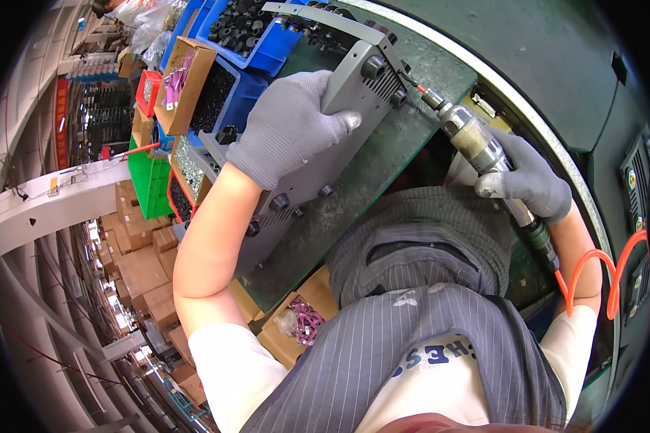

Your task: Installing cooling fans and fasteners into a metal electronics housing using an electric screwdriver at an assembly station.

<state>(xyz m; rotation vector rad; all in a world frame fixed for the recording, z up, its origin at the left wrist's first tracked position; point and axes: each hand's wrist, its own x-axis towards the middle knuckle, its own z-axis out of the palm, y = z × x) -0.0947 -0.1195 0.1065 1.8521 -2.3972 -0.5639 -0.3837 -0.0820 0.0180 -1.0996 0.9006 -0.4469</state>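
Observation:
My left hand (290, 124), in a grey knit glove, grips the upper edge of a grey metal chassis (307, 169) with its thumb on the near face. Round black feet and vent slots mark that face, and the chassis stands on its side on the dark green bench (404, 148). In my gloved right hand (531, 177) is a silver pneumatic screwdriver (477, 141), fingers wrapped around its body. The driver's bit (420, 89) points at the chassis's far right end, near a black foot; whether it touches a screw cannot be made out.
Blue bins (278, 47) of black parts stand beyond the chassis, with a cardboard box (184, 86) of purple pieces and a green bin (146, 177) further left. A coiled orange air hose (592, 254) trails at right. Another box of purple parts (309, 317) sits near my lap.

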